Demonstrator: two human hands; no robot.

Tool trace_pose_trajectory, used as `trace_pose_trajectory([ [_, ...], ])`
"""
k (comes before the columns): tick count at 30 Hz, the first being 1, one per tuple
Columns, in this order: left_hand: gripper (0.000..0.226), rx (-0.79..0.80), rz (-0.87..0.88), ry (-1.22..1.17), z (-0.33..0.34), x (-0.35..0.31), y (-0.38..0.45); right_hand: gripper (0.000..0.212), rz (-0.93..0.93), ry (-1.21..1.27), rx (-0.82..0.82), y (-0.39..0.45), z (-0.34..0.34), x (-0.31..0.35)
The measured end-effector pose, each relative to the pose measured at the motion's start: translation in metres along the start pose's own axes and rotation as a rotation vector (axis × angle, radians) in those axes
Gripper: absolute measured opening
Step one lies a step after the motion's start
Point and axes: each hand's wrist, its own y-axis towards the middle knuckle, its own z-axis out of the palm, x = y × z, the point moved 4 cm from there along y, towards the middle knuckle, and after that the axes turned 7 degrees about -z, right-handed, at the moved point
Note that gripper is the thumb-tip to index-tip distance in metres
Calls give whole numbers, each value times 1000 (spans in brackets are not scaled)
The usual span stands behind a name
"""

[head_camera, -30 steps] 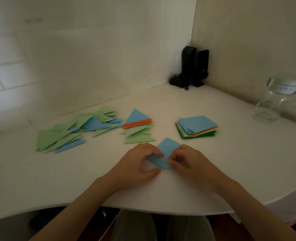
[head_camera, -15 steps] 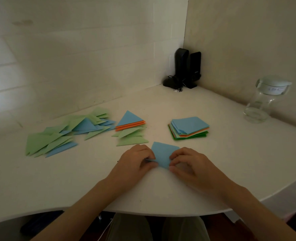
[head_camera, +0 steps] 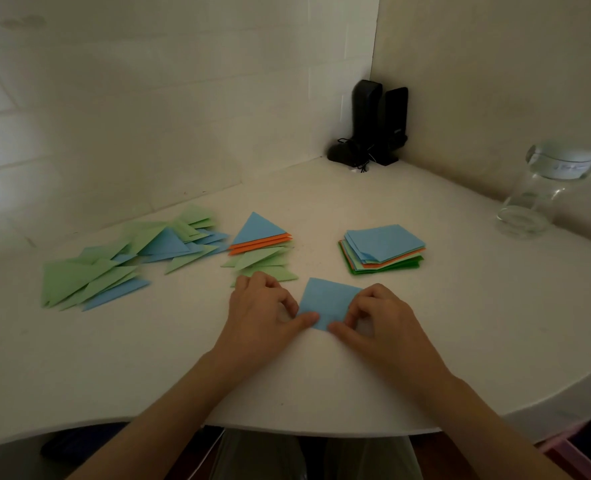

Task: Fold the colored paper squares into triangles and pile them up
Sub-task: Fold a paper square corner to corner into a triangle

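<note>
Where hands shifted, blue paper (head_camera: 325,301) flatter.

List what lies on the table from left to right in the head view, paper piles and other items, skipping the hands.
Scattered green and blue triangles → neat triangle pile with a blue one on top → blue paper being folded → stack of unfolded squares → glass jar.

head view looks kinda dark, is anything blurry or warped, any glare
Head view: dim, flat light with soft shadows under both hands; no glare on the white table. Head view: wide-angle bending curves the table edge and wall lines. Head view: the glass jar at the right edge is smeared and soft, while the blue paper between the hands stays fairly sharp.
</note>
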Motion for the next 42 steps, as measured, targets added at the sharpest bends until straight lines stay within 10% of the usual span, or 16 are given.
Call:
trace_pose_trajectory([
  [11,20,63,-3,-79,-10,3,-2,31,24,139,224,6,-11,-16],
  [24,31,31,389,45,3,-34,-35,40,136,159,141,11,-16,-7],
  [34,18,-42,391,9,0,-27,-28,12,-169,-60,82,7,-14,15],
  [42,19,-37,64,-129,-16,9,-14,13,51,-41,205,15,-2,4],
])
